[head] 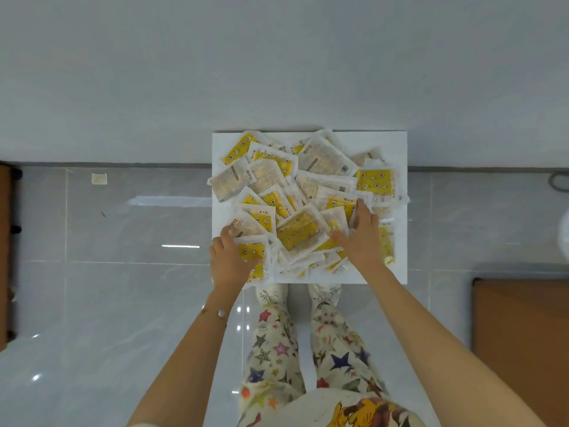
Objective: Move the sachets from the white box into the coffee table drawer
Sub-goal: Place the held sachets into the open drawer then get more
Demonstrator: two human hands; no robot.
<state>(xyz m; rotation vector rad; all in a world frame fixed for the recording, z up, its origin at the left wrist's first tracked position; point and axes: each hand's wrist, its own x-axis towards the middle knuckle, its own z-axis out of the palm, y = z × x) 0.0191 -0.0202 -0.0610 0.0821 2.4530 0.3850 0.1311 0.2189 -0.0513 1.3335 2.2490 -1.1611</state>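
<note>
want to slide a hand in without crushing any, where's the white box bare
Bare: far right corner of the white rectangular box and its left edge. Crowded: the yellow and clear plastic sachets heaped mid-box, with left hand and right hand among them.

Bare forearms, a thin bracelet [215, 312] on the left wrist — cream trousers [308, 349] printed with coloured stars

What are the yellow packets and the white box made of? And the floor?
The sachets look like thin clear plastic film: shiny, crinkly, with sealed edges. The white box seems matte and flat, perhaps cardboard or foam; I cannot tell which. The floor looks like glossy grey tile, with grout lines and light reflections.
</note>
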